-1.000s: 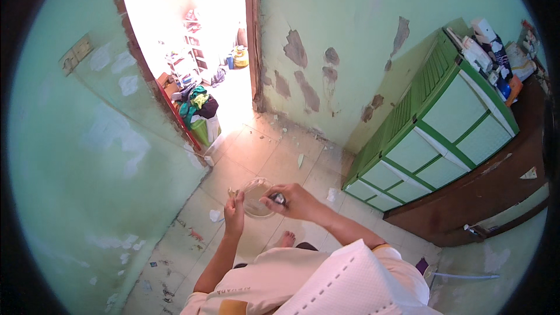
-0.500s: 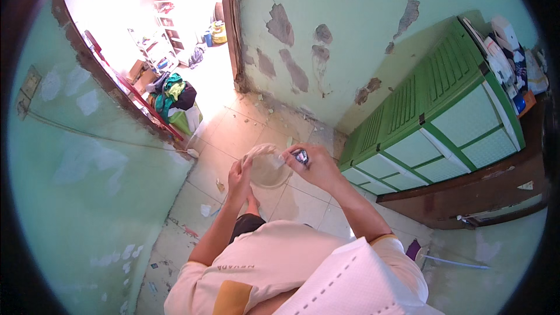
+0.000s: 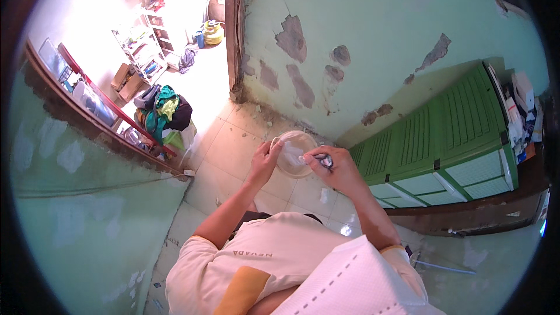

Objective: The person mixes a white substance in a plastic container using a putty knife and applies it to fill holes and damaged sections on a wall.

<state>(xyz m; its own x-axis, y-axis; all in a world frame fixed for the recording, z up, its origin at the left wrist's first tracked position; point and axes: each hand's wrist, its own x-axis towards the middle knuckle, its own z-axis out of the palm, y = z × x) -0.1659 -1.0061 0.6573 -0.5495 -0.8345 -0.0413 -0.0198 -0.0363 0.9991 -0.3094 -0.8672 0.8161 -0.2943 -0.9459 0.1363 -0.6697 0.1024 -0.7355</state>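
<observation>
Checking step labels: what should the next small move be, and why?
Probably draw the hand tool once through the whitish material. The right hand holds the tool at the round tub, the left hand grips the tub's left edge, and the material seems to lie toward that side. The tool's exact kind is unclear.

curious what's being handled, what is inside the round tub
Whitish material shows inside the round tub, too indistinct to identify. The right hand covers part of its right side; anything behind it is hidden.
</observation>
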